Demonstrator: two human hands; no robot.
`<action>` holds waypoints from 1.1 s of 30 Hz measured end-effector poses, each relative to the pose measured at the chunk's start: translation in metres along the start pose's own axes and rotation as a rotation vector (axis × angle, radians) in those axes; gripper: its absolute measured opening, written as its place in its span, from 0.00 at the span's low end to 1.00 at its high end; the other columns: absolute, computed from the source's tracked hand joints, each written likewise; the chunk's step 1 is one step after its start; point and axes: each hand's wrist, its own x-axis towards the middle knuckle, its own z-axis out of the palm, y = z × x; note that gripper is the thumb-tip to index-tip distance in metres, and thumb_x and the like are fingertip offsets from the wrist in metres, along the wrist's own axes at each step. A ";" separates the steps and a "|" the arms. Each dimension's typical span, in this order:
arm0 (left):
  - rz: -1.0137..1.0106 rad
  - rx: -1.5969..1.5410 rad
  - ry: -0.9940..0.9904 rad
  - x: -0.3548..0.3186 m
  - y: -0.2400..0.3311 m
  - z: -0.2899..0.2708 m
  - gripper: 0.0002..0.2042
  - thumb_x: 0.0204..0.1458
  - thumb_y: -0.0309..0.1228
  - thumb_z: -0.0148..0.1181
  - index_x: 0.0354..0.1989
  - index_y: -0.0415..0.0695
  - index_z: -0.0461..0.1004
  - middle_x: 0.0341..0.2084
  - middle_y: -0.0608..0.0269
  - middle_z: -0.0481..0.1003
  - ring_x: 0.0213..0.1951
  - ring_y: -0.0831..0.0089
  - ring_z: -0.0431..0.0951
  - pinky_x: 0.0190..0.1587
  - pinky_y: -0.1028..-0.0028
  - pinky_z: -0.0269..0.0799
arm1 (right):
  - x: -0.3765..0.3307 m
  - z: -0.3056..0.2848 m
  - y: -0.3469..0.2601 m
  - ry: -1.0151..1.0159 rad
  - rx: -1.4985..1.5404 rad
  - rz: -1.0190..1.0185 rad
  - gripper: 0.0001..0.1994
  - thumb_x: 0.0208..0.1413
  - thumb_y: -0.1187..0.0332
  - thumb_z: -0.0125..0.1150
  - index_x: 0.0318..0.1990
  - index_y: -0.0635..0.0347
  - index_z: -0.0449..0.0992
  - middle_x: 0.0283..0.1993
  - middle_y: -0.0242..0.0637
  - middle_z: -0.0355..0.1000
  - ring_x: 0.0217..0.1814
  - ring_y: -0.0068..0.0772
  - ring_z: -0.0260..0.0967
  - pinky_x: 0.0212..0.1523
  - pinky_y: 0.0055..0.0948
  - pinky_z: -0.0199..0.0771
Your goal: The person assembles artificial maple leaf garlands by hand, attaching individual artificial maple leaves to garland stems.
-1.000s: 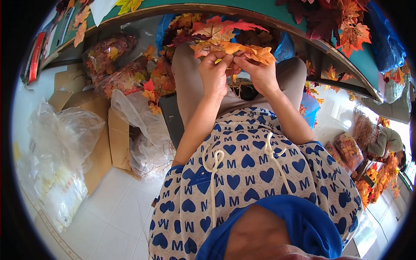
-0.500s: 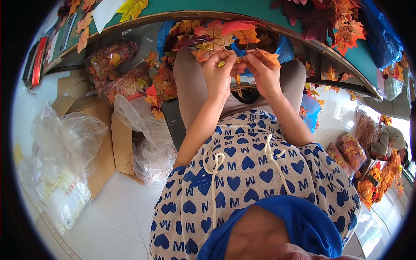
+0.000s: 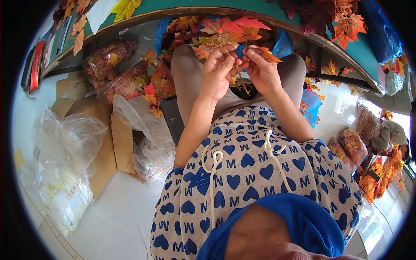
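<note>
Over my lap, my left hand (image 3: 216, 74) is closed around the thin brown stem of an artificial maple leaf spray (image 3: 219, 40). Its red, orange and yellow leaves spread beyond my fingers, and the stem's lower end (image 3: 241, 78) slants down past my thumb. Close beside it, my right hand (image 3: 262, 71) pinches a single orange leaf (image 3: 269, 53) near its base. The fingertips of both hands nearly meet; the small spot between them is partly hidden.
A green-topped table (image 3: 173, 9) curves across the far side, with dark red and orange leaves (image 3: 348, 28) on it. Clear bags of leaves (image 3: 110, 56) and a cardboard box (image 3: 102, 143) stand at left. Another person (image 3: 388, 136) is at far right.
My left hand has turned and shifted slightly left and nearer, so the brown stem now points down below it. My right hand stays close by with the orange leaf.
</note>
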 end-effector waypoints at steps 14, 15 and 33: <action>0.038 0.204 -0.129 -0.003 0.012 0.003 0.26 0.54 0.18 0.49 0.62 0.40 0.52 0.31 0.63 0.68 0.32 0.73 0.75 0.35 0.77 0.74 | -0.003 -0.010 0.002 0.074 0.155 0.198 0.07 0.55 0.71 0.56 0.41 0.59 0.72 0.39 0.34 0.74 0.38 0.27 0.71 0.39 0.29 0.76; 0.053 0.222 -0.091 -0.004 0.012 0.006 0.26 0.53 0.20 0.51 0.62 0.41 0.53 0.30 0.63 0.68 0.29 0.74 0.74 0.31 0.76 0.74 | -0.003 -0.007 0.002 0.093 0.163 0.198 0.07 0.55 0.71 0.56 0.41 0.59 0.72 0.38 0.34 0.74 0.38 0.27 0.71 0.39 0.29 0.76; 0.104 0.366 0.120 0.003 0.001 0.027 0.26 0.47 0.14 0.53 0.58 0.39 0.62 0.23 0.68 0.68 0.17 0.83 0.67 0.17 0.85 0.58 | -0.001 -0.016 0.006 -0.027 0.196 0.209 0.06 0.53 0.72 0.57 0.38 0.61 0.71 0.36 0.35 0.73 0.39 0.28 0.73 0.39 0.24 0.77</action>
